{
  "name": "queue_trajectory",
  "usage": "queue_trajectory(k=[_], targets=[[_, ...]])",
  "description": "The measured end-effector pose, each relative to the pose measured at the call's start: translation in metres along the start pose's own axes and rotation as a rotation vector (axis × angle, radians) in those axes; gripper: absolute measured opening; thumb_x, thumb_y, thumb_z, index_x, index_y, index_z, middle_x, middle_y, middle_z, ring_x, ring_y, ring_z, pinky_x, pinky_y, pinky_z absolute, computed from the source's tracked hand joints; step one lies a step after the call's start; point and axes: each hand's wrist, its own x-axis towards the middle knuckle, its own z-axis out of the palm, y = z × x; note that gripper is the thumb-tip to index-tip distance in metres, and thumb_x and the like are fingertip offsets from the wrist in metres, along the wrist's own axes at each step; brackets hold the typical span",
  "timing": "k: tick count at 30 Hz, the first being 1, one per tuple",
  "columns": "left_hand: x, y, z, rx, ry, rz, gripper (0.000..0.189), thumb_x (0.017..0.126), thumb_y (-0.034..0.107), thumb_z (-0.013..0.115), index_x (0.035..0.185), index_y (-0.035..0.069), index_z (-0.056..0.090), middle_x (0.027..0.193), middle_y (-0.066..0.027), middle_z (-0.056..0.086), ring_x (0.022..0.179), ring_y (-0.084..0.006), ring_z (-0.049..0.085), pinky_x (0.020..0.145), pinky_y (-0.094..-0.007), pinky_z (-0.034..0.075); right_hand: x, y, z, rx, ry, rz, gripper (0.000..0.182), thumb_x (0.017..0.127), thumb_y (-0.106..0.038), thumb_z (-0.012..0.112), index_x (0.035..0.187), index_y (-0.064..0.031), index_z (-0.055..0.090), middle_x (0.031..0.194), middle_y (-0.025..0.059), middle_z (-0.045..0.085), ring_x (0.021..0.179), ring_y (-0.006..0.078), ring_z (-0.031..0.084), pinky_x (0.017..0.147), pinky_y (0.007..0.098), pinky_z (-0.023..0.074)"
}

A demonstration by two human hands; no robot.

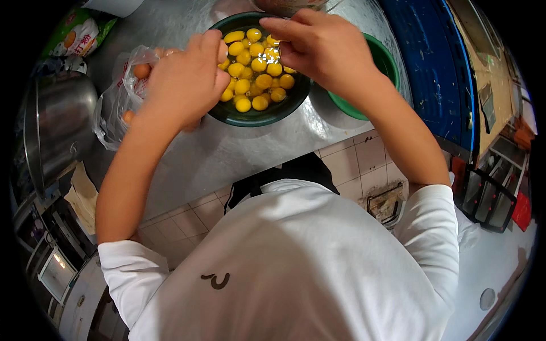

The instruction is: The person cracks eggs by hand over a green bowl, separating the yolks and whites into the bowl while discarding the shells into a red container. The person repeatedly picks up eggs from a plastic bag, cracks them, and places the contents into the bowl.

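Note:
A dark green bowl (pixel 256 120) stands on the metal table, holding many raw egg yolks (pixel 258 65) in clear egg white. Over its left rim is my left hand (pixel 187 76), with fingers and thumb curled inward. A pale rounded edge shows between them, but I cannot tell whether it is an egg or a fingertip. My right hand (pixel 320 47) hangs over the bowl's right side, its index finger stretched out and the thumb bent below. The back of that hand hides whatever its fingers may hold. Brown eggs (pixel 142 70) lie in a clear plastic bag (pixel 111 113) beside my left hand.
A green basin (pixel 356 108) sits partly under my right forearm. At the left stands a large steel pot (pixel 64 123), with a green printed packet (pixel 79 34) behind it. A glass bowl (pixel 294 5) is at the far edge, and a blue cabinet (pixel 435 64) on the right.

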Motion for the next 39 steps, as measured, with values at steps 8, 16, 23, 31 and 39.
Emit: queue_trajectory(k=[8, 16, 23, 31, 39], targets=[[-0.012, 0.004, -0.002, -0.168, 0.164, 0.087, 0.046, 0.076, 0.015, 0.055, 0.119, 0.006, 0.044, 0.101, -0.0148, 0.056, 0.079, -0.0358, 0.06, 0.069, -0.046, 0.048, -0.008, -0.011, -0.006, 0.227, 0.153, 0.026, 0.038, 0.072, -0.014, 0.068, 0.109, -0.0181, 0.065, 0.078, 0.0042, 0.058, 0.068, 0.0213, 0.06, 0.058, 0.0334, 0.0486], [-0.012, 0.013, 0.036, -0.26, -0.001, 0.056, 0.044, 0.072, 0.012, 0.059, 0.113, 0.004, 0.046, 0.096, -0.0159, 0.054, 0.077, -0.0344, 0.061, 0.067, -0.0428, 0.05, -0.038, -0.013, 0.035, 0.393, -0.021, 0.278, 0.036, 0.071, -0.018, 0.067, 0.107, -0.0168, 0.066, 0.076, 0.0065, 0.059, 0.07, 0.026, 0.061, 0.06, 0.0368, 0.0497], [0.019, 0.002, -0.002, -0.466, 0.271, 0.072, 0.048, 0.077, 0.01, 0.056, 0.123, 0.005, 0.044, 0.104, -0.0189, 0.055, 0.085, -0.0343, 0.061, 0.073, -0.0394, 0.05, -0.013, 0.011, -0.005, 0.859, 0.19, 0.46, 0.042, 0.08, -0.01, 0.064, 0.121, -0.004, 0.06, 0.091, 0.002, 0.062, 0.083, 0.0091, 0.057, 0.076, 0.0232, 0.0463], [0.204, -0.004, -0.023, -0.498, 0.337, -0.018, 0.049, 0.082, 0.025, 0.066, 0.122, 0.003, 0.047, 0.11, -0.0177, 0.06, 0.098, -0.0274, 0.061, 0.084, -0.0337, 0.048, 0.082, 0.131, -0.049, 0.292, 0.108, 0.645, 0.055, 0.074, -0.039, 0.064, 0.118, -0.0072, 0.061, 0.092, 0.0179, 0.068, 0.089, 0.0287, 0.067, 0.08, 0.0341, 0.0514], [0.225, -0.021, -0.013, -0.478, 0.392, -0.178, 0.025, 0.076, 0.029, 0.071, 0.082, 0.006, 0.066, 0.082, -0.0113, 0.066, 0.076, -0.0298, 0.063, 0.068, -0.0392, 0.048, 0.071, 0.151, -0.021, 0.561, 0.25, 0.663, 0.046, 0.072, -0.042, 0.066, 0.097, -0.0045, 0.068, 0.08, 0.0148, 0.069, 0.077, 0.0247, 0.068, 0.071, 0.0327, 0.0522]])
